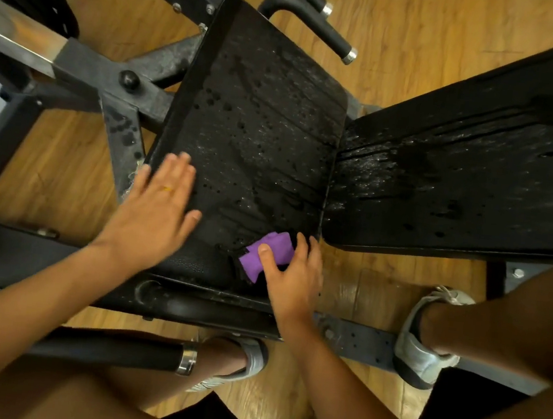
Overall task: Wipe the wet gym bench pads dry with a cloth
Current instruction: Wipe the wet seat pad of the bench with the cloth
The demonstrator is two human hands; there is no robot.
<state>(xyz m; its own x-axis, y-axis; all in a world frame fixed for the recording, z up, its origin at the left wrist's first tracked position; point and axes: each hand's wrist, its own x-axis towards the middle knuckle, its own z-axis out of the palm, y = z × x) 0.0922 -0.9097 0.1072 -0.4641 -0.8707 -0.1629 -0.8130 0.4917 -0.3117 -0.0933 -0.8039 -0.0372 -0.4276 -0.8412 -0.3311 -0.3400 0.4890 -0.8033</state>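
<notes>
Two black bench pads fill the middle of the view. The seat pad is speckled with water drops and streaks. The long back pad to its right is wet too, with streaks and dark patches. A purple cloth lies bunched on the seat pad's near right corner. My right hand presses on the cloth, thumb across it and fingers over its right side. Flat with straight fingers, my left hand rests on the seat pad's near left edge.
The black steel frame runs left of and under the pads, with chrome-capped handles behind the seat and another handle near my legs. My two feet in white shoes stand on the wooden floor by the frame.
</notes>
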